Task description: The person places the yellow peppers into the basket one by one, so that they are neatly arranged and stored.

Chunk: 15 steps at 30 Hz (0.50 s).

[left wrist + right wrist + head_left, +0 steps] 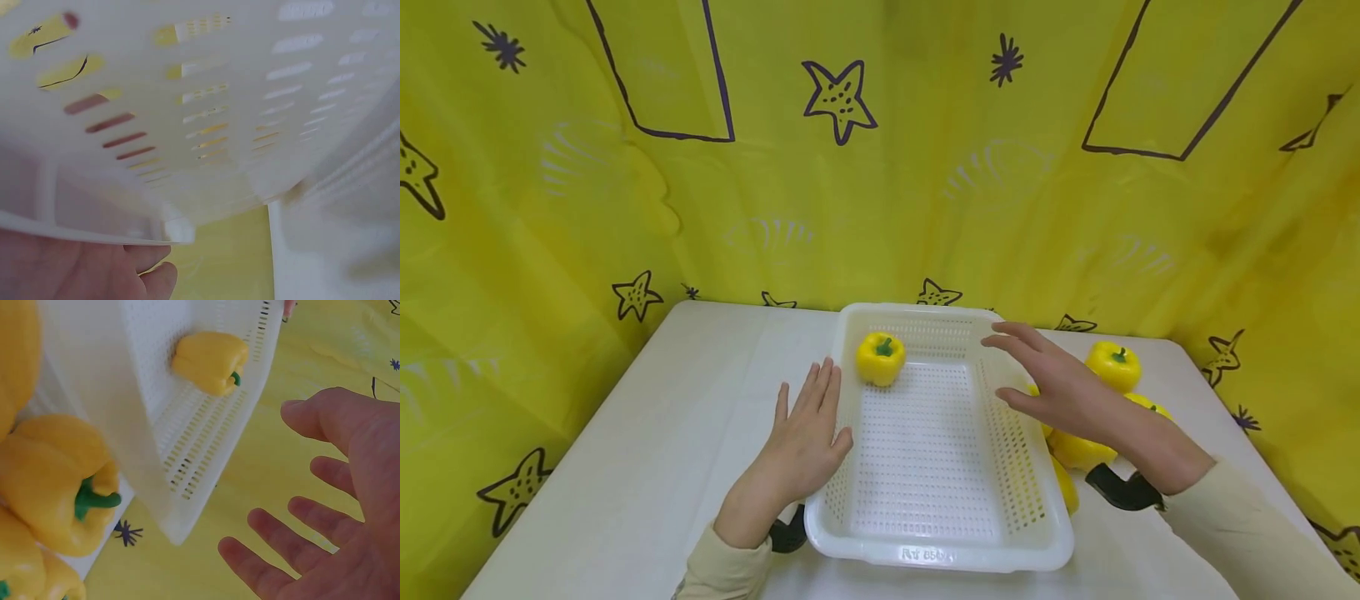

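A white perforated plastic basket point(940, 557) stands on the table, with one yellow bell pepper point(878, 367) upright in its far left corner. My left hand point(801, 442) lies along the basket's left rim, its fingers straight; in the left wrist view the hand point(69, 269) is just below that rim. Over the basket's right rim hovers my right hand point(1052, 383), fingers spread and holding nothing. The right wrist view shows the pepper point(209, 361) inside the basket, apart from the right hand point(375, 512).
Several more yellow bell peppers point(1112, 365) lie right of the basket, partly hidden by my right forearm. The white tabletop point(655, 442) extends to the left. A yellow curtain point(895, 200) with dark star drawings hangs behind and around the table.
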### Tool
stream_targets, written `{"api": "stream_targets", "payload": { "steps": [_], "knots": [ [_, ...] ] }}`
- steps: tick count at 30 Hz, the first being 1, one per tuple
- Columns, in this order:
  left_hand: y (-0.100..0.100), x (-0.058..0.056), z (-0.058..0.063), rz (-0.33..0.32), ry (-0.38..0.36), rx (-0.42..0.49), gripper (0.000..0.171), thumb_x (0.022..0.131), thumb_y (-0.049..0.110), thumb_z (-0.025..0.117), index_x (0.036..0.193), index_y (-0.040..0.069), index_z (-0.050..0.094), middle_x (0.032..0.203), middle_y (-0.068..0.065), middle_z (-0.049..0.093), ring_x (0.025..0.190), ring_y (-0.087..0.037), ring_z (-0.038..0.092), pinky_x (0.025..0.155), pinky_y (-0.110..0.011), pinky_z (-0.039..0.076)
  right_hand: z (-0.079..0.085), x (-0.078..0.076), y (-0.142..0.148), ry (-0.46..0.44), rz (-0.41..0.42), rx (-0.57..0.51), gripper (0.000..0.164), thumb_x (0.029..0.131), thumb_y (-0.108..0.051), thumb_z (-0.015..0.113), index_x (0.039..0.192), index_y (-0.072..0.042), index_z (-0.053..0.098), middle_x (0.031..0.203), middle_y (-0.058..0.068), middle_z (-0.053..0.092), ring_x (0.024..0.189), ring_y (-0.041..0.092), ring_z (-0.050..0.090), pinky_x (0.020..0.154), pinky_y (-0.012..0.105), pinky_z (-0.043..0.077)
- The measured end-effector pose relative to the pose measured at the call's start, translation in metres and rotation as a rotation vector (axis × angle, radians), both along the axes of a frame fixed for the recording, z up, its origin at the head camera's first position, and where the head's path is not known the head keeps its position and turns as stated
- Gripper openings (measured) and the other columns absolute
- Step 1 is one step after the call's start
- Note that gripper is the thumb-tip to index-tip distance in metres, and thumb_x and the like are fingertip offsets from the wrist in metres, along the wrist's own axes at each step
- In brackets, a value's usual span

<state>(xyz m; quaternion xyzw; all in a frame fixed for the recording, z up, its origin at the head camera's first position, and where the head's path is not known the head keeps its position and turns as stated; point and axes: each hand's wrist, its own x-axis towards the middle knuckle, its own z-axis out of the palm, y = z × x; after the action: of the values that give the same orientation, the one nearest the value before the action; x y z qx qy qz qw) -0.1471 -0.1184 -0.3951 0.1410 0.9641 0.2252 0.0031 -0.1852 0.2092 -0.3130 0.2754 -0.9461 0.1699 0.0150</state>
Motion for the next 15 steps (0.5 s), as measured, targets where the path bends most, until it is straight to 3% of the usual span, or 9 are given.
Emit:
{"api": "stream_targets", "payload": {
  "steps": [15],
  "knots": [
    [0.001,0.001,0.0,0.009,0.0,-0.008,0.078,0.098,0.031,0.049,0.159,0.002,0.011,0.168,-0.011,0.002,0.156,-0.031,0.0,0.12,-0.065,-0.004,-0.008,0.034,0.04,0.08,-0.025,0.024,0.06,0.084,-0.013,0.077,0.138,-0.014,0.05,0.15,0.014,0.041,0.12,0.039,0.057,0.088,0.053,0.055]
  ]
}}
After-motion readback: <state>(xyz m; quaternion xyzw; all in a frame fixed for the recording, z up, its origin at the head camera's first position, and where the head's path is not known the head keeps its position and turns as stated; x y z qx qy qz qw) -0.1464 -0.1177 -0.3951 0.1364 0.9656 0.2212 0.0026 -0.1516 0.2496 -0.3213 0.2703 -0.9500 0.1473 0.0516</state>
